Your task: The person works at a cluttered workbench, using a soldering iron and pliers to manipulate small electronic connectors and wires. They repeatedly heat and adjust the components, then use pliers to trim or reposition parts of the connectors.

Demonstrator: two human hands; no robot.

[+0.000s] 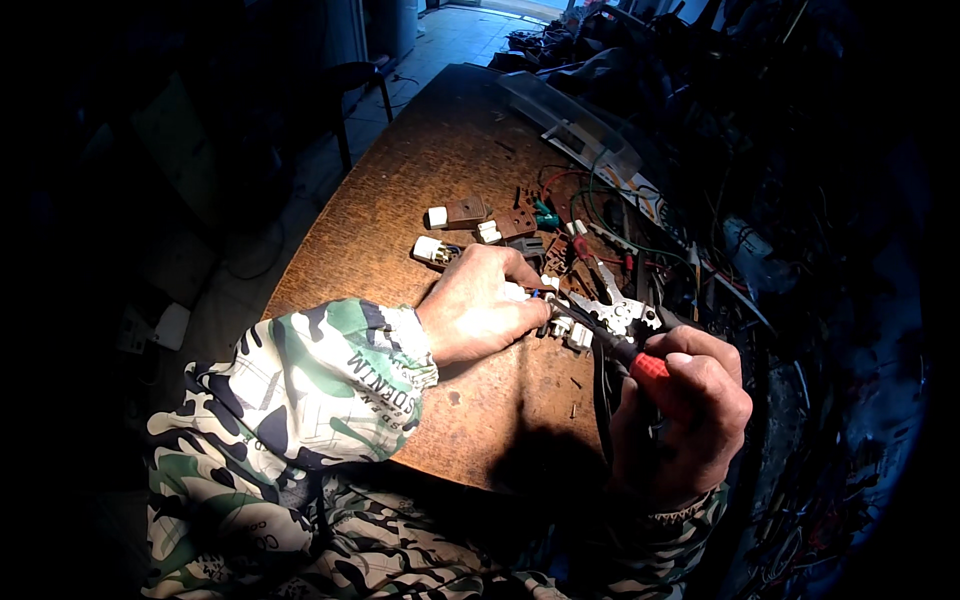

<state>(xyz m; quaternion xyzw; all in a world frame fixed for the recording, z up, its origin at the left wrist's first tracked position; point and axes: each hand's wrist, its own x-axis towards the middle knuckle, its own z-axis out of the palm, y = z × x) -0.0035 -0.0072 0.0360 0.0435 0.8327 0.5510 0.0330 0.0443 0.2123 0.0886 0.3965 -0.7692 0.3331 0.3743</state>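
My left hand (475,310) rests on the wooden table (370,230), thumb and fingers pinching a small white connector (515,291) with a bit of blue by it. Most of that piece is hidden by the fingers. In my right hand (695,415) is a screwdriver (650,366) with a red and black handle, its shaft slanting up and left to the connector. Whether the tip touches a screw is too small to tell. Just beyond the shaft lies a silver wire stripper (622,312). Small white connector pieces (572,333) sit below the shaft.
Brown and white plugs (465,211) lie beyond my left hand, one white plug (432,249) showing metal contacts. A clear plastic box (590,135) stands along the table's far right edge. Tangled wires (600,205) and dark clutter fill the right side. A stool (355,80) stands at far left.
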